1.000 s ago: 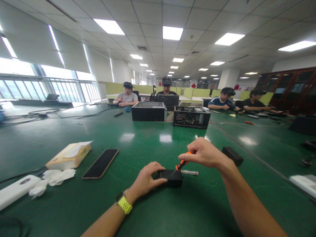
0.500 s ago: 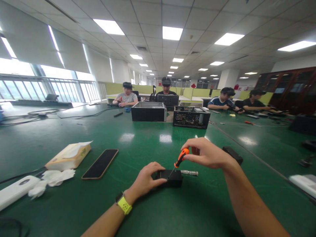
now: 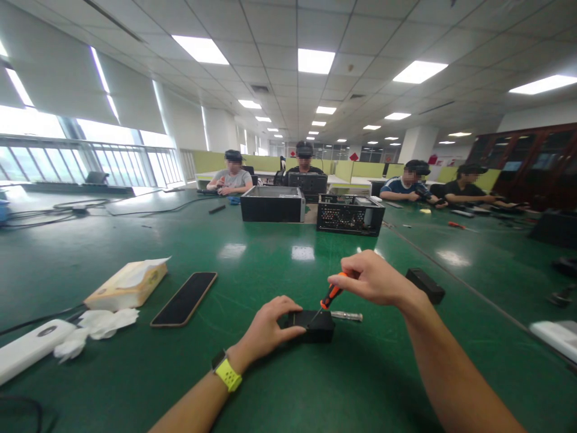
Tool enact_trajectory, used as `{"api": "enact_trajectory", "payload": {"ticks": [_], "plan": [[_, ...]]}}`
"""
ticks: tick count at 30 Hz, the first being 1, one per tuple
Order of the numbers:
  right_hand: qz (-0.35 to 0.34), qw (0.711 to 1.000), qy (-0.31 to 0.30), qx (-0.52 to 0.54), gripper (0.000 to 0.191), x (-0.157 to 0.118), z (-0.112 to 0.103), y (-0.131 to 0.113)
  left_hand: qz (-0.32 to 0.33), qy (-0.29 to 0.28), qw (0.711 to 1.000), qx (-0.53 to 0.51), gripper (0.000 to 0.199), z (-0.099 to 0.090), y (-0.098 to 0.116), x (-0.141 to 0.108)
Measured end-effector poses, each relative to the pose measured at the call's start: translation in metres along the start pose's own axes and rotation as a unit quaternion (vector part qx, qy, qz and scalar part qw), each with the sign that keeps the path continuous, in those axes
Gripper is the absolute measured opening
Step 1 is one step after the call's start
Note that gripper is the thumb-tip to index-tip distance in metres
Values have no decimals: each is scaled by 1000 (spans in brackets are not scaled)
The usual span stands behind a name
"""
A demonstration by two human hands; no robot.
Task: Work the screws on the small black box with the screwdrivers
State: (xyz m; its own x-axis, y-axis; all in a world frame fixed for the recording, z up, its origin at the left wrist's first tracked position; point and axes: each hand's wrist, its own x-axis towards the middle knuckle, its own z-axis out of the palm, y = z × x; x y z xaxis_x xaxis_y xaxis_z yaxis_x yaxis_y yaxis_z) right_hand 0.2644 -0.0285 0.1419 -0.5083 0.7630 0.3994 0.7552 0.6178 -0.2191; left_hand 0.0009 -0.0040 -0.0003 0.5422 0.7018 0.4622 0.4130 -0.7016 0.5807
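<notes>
A small black box [image 3: 321, 331] lies on the green table in front of me. My left hand [image 3: 269, 328] grips its left end between thumb and fingers. In my right hand [image 3: 372, 275] is an orange and black screwdriver [image 3: 331, 294], its handle partly hidden by the fingers. The screwdriver slants down to the left, its thin shaft reaching the top of the box; the tip's exact contact is too small to make out. Just behind the box's right end lies a silver pen-like rod [image 3: 347, 316].
A phone [image 3: 184, 299], a tissue pack [image 3: 128, 284] and a white power strip [image 3: 33, 349] lie to the left. Another black box [image 3: 425, 285] sits beyond my right wrist. Two computer cases [image 3: 273, 204] stand farther back, with several people seated around the table.
My right hand has turned over the screwdriver handle, its fingers now curled and covering more of it. My left hand and the black box stay in place.
</notes>
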Motion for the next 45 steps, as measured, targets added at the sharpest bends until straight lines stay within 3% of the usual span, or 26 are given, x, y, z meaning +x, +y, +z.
{"api": "enact_trajectory", "payload": {"ticks": [19,31,45], "plan": [[-72,990,-71,97,15,-10,-26,-8,-5,-7,1000,1,32,-1,1,1],[-43,997,-48,51,35,-9,-21,-5,-6,-2,1000,-3,32,-1,1,2],[-25,997,-49,63,39,-8,-17,-5,-7,-3,1000,-5,31,-1,1,1]]}}
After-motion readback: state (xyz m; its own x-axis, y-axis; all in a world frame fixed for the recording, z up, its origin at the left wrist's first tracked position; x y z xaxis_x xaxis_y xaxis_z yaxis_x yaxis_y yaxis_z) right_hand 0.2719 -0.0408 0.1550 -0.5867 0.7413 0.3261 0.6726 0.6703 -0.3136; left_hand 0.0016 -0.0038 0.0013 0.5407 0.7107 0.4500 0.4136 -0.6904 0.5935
